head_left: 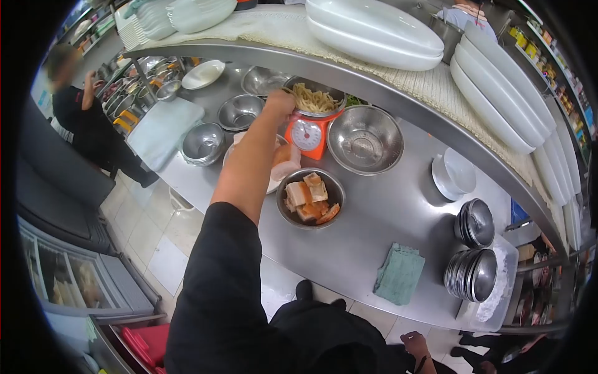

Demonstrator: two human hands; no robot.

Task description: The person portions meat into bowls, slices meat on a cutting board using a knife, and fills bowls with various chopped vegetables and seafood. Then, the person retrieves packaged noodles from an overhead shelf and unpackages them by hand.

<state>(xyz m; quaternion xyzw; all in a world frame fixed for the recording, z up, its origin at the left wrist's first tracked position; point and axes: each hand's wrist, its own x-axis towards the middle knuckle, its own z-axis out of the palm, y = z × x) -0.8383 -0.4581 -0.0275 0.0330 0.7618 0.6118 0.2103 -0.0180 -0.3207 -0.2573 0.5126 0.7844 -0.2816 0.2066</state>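
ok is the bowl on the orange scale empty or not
Not empty: pale strips lie heaped in the bowl on the scale; how deep they go cannot be told.

The scale (319,148) is bright orange around a white dial (306,134). Pale cream strips (316,98) fill a silvery bowl (324,114). The meat chunks (311,198) are cream blotched orange-brown, the cloth (399,274) dull green, the sleeve (218,299) black. Blurred shelf jars (518,37) seem yellow.

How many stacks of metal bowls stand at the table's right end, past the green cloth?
2. The nearer stack is right of the green cloth; the farther stack is just behind it, toward the white bowls. The overhanging shelf may hide others.
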